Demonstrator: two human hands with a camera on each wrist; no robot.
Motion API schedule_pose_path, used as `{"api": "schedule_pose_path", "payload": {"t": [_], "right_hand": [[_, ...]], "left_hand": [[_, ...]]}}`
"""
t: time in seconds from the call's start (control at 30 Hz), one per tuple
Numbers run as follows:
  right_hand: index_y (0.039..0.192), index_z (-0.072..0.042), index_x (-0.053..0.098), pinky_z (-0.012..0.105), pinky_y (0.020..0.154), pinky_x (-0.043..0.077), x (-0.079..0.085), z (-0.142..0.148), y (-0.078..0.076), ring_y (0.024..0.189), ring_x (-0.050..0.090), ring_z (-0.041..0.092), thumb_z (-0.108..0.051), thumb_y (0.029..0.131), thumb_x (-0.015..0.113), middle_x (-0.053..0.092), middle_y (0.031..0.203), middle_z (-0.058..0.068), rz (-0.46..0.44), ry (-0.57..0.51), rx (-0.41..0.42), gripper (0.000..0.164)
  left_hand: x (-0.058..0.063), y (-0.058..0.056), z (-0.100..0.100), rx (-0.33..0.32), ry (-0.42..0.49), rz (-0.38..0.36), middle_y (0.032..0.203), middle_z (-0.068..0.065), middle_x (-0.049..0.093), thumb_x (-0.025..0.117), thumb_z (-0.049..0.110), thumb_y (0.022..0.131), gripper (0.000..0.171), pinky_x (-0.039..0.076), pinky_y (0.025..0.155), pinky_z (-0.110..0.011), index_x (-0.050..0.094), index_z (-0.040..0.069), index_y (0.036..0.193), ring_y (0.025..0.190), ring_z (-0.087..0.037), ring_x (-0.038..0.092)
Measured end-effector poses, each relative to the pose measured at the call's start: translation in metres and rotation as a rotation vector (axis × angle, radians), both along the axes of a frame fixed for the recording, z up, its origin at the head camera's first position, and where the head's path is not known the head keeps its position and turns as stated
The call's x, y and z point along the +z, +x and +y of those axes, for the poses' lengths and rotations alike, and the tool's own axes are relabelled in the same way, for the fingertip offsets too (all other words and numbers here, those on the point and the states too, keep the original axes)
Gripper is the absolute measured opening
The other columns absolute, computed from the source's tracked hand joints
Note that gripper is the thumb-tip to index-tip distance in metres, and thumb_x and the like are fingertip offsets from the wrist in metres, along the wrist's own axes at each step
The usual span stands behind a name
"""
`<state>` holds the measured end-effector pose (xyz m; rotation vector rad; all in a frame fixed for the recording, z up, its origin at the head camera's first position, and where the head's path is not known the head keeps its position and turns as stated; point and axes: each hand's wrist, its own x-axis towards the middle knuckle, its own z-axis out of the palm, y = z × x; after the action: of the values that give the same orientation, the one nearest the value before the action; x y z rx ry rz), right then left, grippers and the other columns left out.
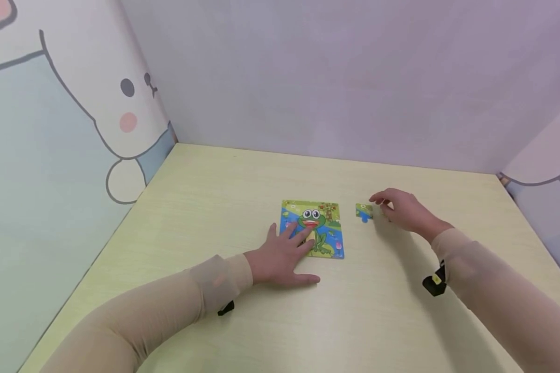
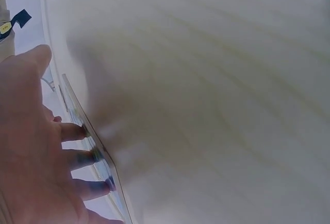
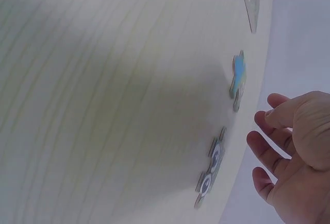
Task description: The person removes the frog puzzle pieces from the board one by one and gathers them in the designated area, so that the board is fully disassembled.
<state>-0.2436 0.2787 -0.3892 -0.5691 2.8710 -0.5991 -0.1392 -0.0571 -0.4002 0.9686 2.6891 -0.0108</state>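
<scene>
Green frog jigsaw is lying flat under a person's left hand, with a blue-tabbed piece sitting near its right edge.
With fingers spread wide and gripping nothing, the left hand is resting several fingertips on the jigsaw's lower left part, while its thumb is lying beyond the near edge, over the pale wood-grain surface. The right hand is hovering just beside the blue-tabbed piece, its fingers loosely bent, partly open and holding nothing. In the right wrist view, 2 loose pieces are lying near each other, the other being an eye-printed piece.
</scene>
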Motion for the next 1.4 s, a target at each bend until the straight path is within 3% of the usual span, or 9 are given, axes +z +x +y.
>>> {"api": "schedule_pose_path", "payload": {"t": [0.33, 0.57, 0.93, 1.1, 1.4], "right_hand": [[0.130, -0.001, 0.069, 0.056, 0.099, 0.053, -0.001, -0.052, 0.006, 0.114, 0.067, 0.037, -0.002, 0.102, 0.059, 0.070, 0.125, 0.018, 0.044, -0.041, 0.112, 0.030], [0.127, -0.008, 0.073, 0.062, 0.104, 0.048, -0.008, -0.089, 0.007, 0.118, 0.064, 0.038, -0.014, 0.101, 0.067, 0.067, 0.127, 0.017, 0.048, 0.035, 0.144, 0.028], [0.123, -0.010, 0.076, 0.064, 0.104, 0.044, -0.015, -0.109, 0.013, 0.119, 0.058, 0.041, -0.021, 0.098, 0.074, 0.063, 0.128, 0.020, 0.112, 0.079, 0.167, 0.027], [0.119, -0.010, 0.076, 0.064, 0.105, 0.044, -0.015, -0.111, 0.010, 0.120, 0.057, 0.041, -0.020, 0.098, 0.074, 0.062, 0.129, 0.020, 0.086, 0.082, 0.153, 0.023], [0.113, -0.011, 0.075, 0.065, 0.108, 0.039, -0.013, -0.115, 0.002, 0.127, 0.050, 0.044, -0.018, 0.100, 0.072, 0.057, 0.135, 0.023, -0.039, 0.062, 0.118, 0.016]], "left_hand": [[-0.002, -0.001, 0.001, 0.000, -0.012, 0.002, 0.176, -0.001, 0.021, 0.041, 0.082, 0.095, 0.090, 0.025, 0.118, -0.075, 0.033, 0.025, 0.165, 0.163, -0.039, 0.015], [-0.002, -0.001, 0.000, -0.001, -0.010, 0.004, 0.176, -0.002, 0.021, 0.040, 0.082, 0.095, 0.091, 0.026, 0.118, -0.076, 0.034, 0.025, 0.165, 0.163, -0.040, 0.016], [-0.004, -0.001, -0.001, -0.008, -0.001, 0.002, 0.177, -0.002, 0.018, 0.041, 0.081, 0.096, 0.091, 0.025, 0.119, -0.075, 0.033, 0.023, 0.165, 0.163, -0.040, 0.013], [-0.004, -0.001, 0.000, -0.007, -0.010, 0.000, 0.178, -0.001, 0.014, 0.040, 0.081, 0.096, 0.092, 0.024, 0.119, -0.075, 0.031, 0.023, 0.166, 0.163, -0.040, 0.012], [-0.002, -0.001, 0.002, -0.010, -0.019, 0.005, 0.178, -0.002, 0.015, 0.040, 0.082, 0.095, 0.092, 0.025, 0.118, -0.075, 0.031, 0.024, 0.166, 0.163, -0.042, 0.013]]}}
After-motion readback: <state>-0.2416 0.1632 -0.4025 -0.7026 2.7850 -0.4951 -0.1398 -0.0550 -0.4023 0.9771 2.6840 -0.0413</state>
